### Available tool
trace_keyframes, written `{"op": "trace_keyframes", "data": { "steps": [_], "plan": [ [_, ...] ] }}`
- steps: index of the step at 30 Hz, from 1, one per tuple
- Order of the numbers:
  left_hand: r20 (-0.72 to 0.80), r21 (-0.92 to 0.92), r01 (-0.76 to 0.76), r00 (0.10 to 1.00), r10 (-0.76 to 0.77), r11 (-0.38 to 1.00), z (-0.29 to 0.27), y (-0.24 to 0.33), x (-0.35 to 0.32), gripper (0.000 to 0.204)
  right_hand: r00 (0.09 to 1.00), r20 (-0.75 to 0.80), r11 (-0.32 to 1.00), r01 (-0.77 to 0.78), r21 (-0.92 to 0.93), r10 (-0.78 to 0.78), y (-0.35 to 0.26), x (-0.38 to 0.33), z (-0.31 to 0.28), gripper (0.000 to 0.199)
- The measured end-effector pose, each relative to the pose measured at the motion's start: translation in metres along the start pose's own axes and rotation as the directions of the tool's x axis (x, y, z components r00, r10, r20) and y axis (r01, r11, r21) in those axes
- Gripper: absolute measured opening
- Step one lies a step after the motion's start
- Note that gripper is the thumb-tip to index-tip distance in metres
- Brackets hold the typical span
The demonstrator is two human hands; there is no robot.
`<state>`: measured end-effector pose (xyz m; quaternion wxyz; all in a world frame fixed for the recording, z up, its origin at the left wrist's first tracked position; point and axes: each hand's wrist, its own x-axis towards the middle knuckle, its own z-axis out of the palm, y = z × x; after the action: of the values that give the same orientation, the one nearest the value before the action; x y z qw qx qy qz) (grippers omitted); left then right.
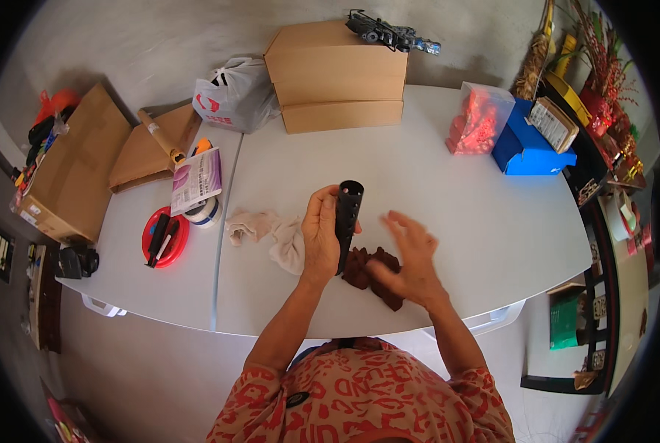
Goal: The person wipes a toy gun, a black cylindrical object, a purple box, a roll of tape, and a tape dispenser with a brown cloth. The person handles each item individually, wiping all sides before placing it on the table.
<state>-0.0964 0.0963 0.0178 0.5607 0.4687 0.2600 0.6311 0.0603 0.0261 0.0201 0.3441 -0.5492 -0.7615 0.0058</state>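
My left hand [319, 238] is wrapped round a black tube [350, 207] with an open round top and small holes along its side. The tube is held nearly upright over the table, its lower end near a crumpled dark brown cloth [356, 269]. My right hand [415, 266] hovers to the right of the tube with nothing in it, slightly blurred, its fingers spread above the brown cloth and hiding part of it. To the left of my left hand lies a crumpled cream cloth [288, 246], with more pale fabric beside it.
On the white table [492, 229] stand a cardboard box [337, 70] at the back, a grey plastic bag [234, 100], a clear container of red things [479, 122] and a blue box [525, 148]. At left are a red dish [176, 251] with pens and a large carton [71, 166].
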Motion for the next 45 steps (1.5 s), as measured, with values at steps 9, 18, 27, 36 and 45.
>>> {"op": "trace_keyframes", "data": {
  "steps": [9,18,27,36,45],
  "plan": [
    [0.163,0.506,-0.215,0.975,0.153,0.835,0.032,-0.003,-0.013,0.017,0.978,0.122,0.842,0.079,0.534,-0.169,0.009,0.049,-0.07,0.038],
    [-0.032,0.891,-0.237,0.819,0.573,0.388,-0.013,-0.011,-0.007,0.026,0.963,-0.269,0.721,0.187,0.667,-0.001,0.035,0.082,-0.082,0.034],
    [0.243,0.906,-0.349,0.891,0.383,0.239,-0.025,-0.038,-0.038,0.019,0.682,-0.687,0.924,0.381,0.039,-0.252,0.058,0.238,0.005,0.032],
    [0.318,0.868,-0.412,0.889,0.329,0.277,-0.037,-0.052,-0.045,0.016,0.626,-0.622,0.878,0.258,-0.404,-0.47,0.093,0.33,0.058,0.027],
    [0.286,0.863,-0.375,0.915,0.283,0.34,-0.044,-0.051,-0.043,0.017,0.574,-0.609,0.777,0.079,-0.624,-0.547,0.106,0.365,0.07,0.023]
  ]
}}
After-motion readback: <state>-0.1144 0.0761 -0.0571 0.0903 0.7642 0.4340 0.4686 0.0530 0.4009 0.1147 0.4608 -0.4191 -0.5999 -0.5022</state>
